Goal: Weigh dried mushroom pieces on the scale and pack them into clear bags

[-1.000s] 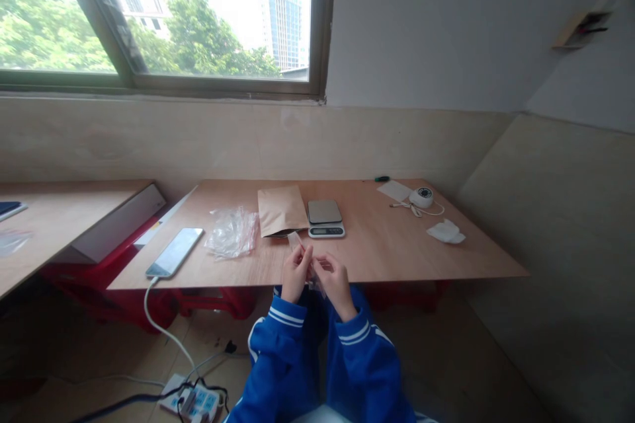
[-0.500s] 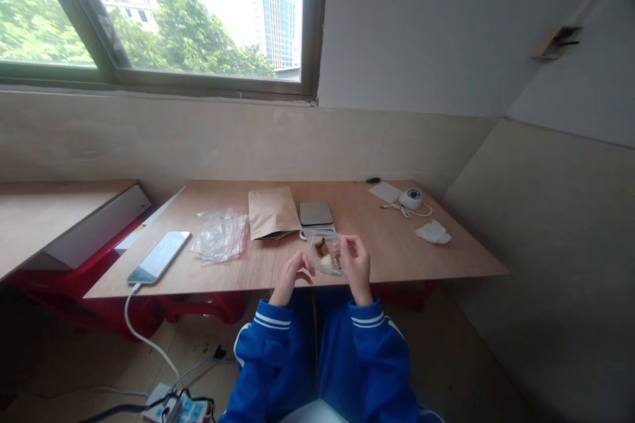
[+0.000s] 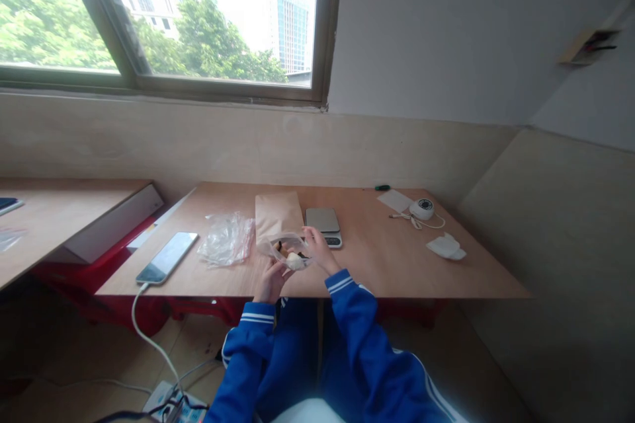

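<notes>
Glaring window (image 3: 198,26) — daylight source, dim floor (image 3: 461,357), stretched edges

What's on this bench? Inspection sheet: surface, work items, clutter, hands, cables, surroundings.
Surface: wooden table; second table at left.
Work items: clear bag holding pale and dark pieces, raised in front of the paper bag; scale; loose plastic bags.
Clutter: phone; camera, flat sheet, crumpled sheet and small green object at right.
Hands: left hand holds the clear bag from below; right hand at its right side, grip unclear.
Cables: phone cable drops over the front edge towards the power strip; camera cord lies on the table.
Surroundings: window and wall behind; red furniture below, partly hidden; other people: nothing seen.
</notes>
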Demonstrator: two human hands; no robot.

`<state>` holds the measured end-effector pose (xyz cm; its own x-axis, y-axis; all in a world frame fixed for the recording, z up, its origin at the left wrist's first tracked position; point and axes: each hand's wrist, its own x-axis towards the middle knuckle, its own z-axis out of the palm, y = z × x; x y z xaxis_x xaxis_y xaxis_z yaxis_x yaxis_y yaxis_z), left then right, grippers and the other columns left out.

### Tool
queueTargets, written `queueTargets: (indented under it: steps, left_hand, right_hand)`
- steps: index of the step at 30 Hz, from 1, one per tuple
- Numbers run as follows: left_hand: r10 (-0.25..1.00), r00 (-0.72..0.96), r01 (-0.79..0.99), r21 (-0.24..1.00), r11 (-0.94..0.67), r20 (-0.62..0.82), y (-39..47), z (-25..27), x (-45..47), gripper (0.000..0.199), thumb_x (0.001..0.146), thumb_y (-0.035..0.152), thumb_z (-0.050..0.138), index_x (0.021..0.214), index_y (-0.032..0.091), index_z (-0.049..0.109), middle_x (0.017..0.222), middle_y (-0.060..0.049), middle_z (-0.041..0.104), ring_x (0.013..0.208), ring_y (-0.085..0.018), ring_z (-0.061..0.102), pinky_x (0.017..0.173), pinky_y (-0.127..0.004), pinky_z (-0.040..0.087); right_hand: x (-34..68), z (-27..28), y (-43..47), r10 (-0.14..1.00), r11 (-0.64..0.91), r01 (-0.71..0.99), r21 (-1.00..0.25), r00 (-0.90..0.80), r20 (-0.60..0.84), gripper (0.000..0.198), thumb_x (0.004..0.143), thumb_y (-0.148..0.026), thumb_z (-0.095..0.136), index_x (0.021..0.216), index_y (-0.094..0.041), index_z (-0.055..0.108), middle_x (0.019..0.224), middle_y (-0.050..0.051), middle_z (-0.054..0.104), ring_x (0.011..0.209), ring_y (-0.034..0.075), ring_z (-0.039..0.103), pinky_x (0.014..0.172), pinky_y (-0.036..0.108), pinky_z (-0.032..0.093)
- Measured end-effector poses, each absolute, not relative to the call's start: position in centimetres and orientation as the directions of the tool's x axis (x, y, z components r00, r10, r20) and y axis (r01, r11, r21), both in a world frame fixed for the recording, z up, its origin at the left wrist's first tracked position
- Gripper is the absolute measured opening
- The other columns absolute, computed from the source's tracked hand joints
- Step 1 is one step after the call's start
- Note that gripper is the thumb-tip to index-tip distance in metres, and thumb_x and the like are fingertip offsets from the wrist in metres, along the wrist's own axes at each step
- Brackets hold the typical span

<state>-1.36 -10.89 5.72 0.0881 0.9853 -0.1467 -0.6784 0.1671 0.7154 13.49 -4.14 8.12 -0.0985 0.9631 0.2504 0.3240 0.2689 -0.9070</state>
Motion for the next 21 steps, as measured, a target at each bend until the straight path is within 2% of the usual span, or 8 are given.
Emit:
queueTargets:
  steps: [2,4,6,8,12,17,19,21]
  left_hand:
    - [0.99,0.045,-0.716,0.687,0.124,-0.132,-10.6,6.4,-2.1,0.046,0.072,0.024,0.066,0.117,0.024,0.058,0.112,-0.005,0.067,0.106,-0.022,0.06,0.102,-0.045,0.04]
    - [0.993,0.028,-0.747,0.657,0.098,-0.116,-10.6,7.0,-2.8,0.039,0.073,0.024,0.064,0.112,0.023,0.06,0.11,-0.005,0.067,0.106,-0.021,0.061,0.103,-0.045,0.039]
    - [0.995,0.02,-0.776,0.626,0.078,-0.098,-10.7,7.4,-3.3,0.031,0.072,0.022,0.063,0.104,0.022,0.063,0.105,-0.004,0.069,0.104,-0.021,0.061,0.104,-0.047,0.038]
    - [0.997,0.005,-0.798,0.601,0.052,-0.081,-10.9,7.7,-3.7,0.029,0.069,0.016,0.064,0.097,0.022,0.064,0.1,-0.003,0.07,0.099,-0.021,0.063,0.105,-0.05,0.037]
    - [0.998,-0.023,-0.783,0.622,0.02,-0.061,-11.3,8.4,-4.3,0.043,0.068,0.012,0.066,0.109,0.024,0.06,0.106,-0.003,0.068,0.101,-0.022,0.063,0.106,-0.053,0.035]
    - [0.999,-0.032,-0.72,0.694,-0.01,-0.019,-11.4,9.7,-4.2,0.054,0.07,0.018,0.071,0.121,0.025,0.053,0.117,-0.006,0.064,0.115,-0.023,0.057,0.106,-0.046,0.038]
    - [0.999,-0.041,-0.712,0.701,-0.032,0.004,-11.2,10.0,-3.9,0.052,0.069,0.018,0.073,0.117,0.025,0.056,0.117,-0.005,0.064,0.118,-0.024,0.055,0.106,-0.043,0.039]
    - [0.999,-0.049,-0.714,0.699,-0.045,0.014,-11.0,10.0,-3.5,0.048,0.069,0.02,0.074,0.113,0.024,0.058,0.116,-0.004,0.065,0.12,-0.025,0.053,0.106,-0.043,0.038]
  right_hand:
    - [12.6,7.3,-2.5,0.937,0.348,0.598,-0.722,-0.207,0.28,0.042,0.087,-0.04,0.052,0.121,-0.017,0.056,0.125,0.015,0.055,0.119,0.026,0.047,0.101,0.043,0.036]
    - [11.6,7.0,-1.3,0.921,0.389,0.762,-0.517,-0.316,0.227,0.048,0.083,-0.03,0.059,0.129,-0.018,0.05,0.135,0.016,0.046,0.126,0.028,0.039,0.104,0.044,0.031]
    - [10.7,7.2,-0.5,0.907,0.42,0.835,-0.355,-0.375,0.192,0.044,0.086,-0.028,0.055,0.129,-0.017,0.05,0.134,0.017,0.047,0.125,0.029,0.039,0.102,0.043,0.031]
    - [10.2,7.7,0.0,0.887,0.457,0.851,-0.258,-0.415,0.203,0.033,0.091,-0.027,0.047,0.121,-0.015,0.056,0.124,0.017,0.056,0.117,0.027,0.046,0.098,0.04,0.033]
    - [10.1,9.6,0.9,0.874,0.469,0.857,-0.213,-0.415,0.254,0.031,0.096,-0.022,0.036,0.103,-0.014,0.064,0.104,0.015,0.067,0.1,0.024,0.055,0.091,0.037,0.033]
    - [10.8,16.4,2.7,0.83,0.462,0.849,-0.258,-0.31,0.465,0.028,0.095,-0.023,0.04,0.102,-0.016,0.066,0.103,0.011,0.069,0.098,0.022,0.057,0.091,0.036,0.03]
    - [11.0,19.8,3.5,0.83,0.469,0.841,-0.269,-0.316,0.459,0.024,0.093,-0.022,0.046,0.097,-0.02,0.069,0.101,0.008,0.07,0.096,0.021,0.058,0.09,0.036,0.03]
    - [11.1,22.5,4.1,0.857,0.465,0.841,-0.276,-0.35,0.378,0.019,0.089,-0.019,0.052,0.091,-0.021,0.071,0.095,0.006,0.072,0.094,0.02,0.059,0.09,0.036,0.03]
